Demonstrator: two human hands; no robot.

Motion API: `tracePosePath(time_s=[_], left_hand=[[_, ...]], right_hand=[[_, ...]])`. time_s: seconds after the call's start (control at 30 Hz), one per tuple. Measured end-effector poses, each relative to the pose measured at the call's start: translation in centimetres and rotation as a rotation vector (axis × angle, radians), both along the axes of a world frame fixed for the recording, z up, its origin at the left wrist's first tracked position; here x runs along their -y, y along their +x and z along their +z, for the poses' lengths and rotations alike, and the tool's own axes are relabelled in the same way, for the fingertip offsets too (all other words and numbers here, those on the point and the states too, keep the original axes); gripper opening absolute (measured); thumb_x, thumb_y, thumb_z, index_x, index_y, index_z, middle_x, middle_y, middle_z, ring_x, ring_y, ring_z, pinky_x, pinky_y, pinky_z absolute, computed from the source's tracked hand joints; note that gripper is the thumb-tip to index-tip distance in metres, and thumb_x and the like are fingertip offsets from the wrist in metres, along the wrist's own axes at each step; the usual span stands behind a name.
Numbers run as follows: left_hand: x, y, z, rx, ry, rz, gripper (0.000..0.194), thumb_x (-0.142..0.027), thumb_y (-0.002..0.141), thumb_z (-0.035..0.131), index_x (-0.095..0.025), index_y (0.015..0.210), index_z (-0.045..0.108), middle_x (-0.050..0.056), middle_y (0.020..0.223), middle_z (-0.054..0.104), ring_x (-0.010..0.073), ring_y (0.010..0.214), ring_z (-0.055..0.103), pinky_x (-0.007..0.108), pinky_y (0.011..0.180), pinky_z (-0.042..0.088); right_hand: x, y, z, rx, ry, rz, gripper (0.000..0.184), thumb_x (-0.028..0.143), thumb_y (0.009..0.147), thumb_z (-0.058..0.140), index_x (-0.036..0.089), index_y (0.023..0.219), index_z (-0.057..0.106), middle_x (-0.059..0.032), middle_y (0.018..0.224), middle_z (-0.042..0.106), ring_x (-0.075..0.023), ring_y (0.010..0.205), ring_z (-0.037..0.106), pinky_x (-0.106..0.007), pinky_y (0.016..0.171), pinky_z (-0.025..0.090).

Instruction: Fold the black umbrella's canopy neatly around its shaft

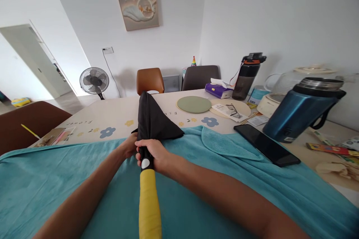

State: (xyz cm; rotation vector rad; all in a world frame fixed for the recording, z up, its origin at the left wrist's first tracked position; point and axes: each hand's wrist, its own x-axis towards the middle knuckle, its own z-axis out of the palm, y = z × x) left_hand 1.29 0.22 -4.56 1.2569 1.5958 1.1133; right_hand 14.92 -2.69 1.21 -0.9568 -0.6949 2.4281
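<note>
A black umbrella [150,119], loosely folded, points away from me over the table, its yellow-wrapped handle [150,201] nearest to me. One flap of its cloth spreads out to the right. My right hand [155,151] is closed around the umbrella just above the handle, by a pale oval button. On the other side, my left hand [130,145] grips the edge of the black cloth, its fingertips hidden behind the fabric. Beneath both hands lies a teal blanket [112,194] covering the near part of the table.
A black phone [266,145] rests on the blanket at right. Beyond it stand a blue flask [300,110], a dark bottle [246,76], a glass kettle [291,78] and a purple tissue pack [218,90]. Glasses [232,111] lie by a green placemat [194,104]. Chairs [150,80] border the table [117,110].
</note>
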Motion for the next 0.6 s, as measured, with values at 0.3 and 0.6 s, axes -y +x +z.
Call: tracePosePath(time_s=[0.3,0.6], left_hand=[[0.1,1.4,2.6,0.75,-0.281,0.081,0.037,-0.045,0.073,0.056,-0.01,0.083,0.062,0.008,0.064,0.065,0.018,0.059,0.062,0.026,0.055,0.051],[2.2,2.4,4.2,0.863,-0.427,0.097,0.046,-0.049,0.073,0.055,-0.01,0.096,0.063,0.008,0.068,0.067,0.0221,0.061,0.064,0.031,0.057,0.054]], right_hand=[[0.2,-0.6,-1.3,0.135,0.085,0.072,0.01,0.013,0.072,0.055,0.013,0.066,0.047,0.0001,0.049,0.049,-0.0129,0.04,0.05,-0.026,0.034,0.044],[1.1,-1.1,-2.4,-0.129,0.039,0.096,0.006,0.015,0.074,0.049,0.012,0.069,0.047,-0.0026,0.055,0.054,-0.0176,0.05,0.059,-0.035,0.047,0.053]])
